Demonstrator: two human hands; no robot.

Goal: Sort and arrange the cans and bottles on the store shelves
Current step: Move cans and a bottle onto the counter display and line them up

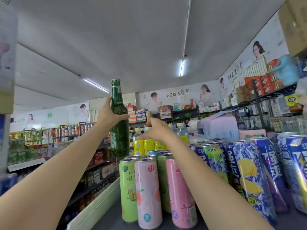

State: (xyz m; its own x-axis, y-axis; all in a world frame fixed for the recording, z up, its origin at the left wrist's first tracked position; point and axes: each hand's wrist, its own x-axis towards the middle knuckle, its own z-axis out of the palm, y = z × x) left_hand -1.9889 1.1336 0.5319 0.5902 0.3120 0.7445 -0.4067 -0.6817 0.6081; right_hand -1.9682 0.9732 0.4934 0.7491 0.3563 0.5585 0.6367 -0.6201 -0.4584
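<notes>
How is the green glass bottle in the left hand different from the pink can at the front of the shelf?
The green glass bottle is dark and see-through with a narrow neck and a crown cap; the pink can is pale, opaque and straight-sided. The bottle is held up in the left hand, above the cans; the can stands on the shelf, untouched. The bottle tilts slightly; the can stands about upright. Both are tall, sealed drinks.

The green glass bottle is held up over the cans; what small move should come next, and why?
Probably lower the green glass bottle behind the slim pastel cans. The left hand holds it in the air above them, and the right hand reaches toward the yellow-label bottles there.
</notes>
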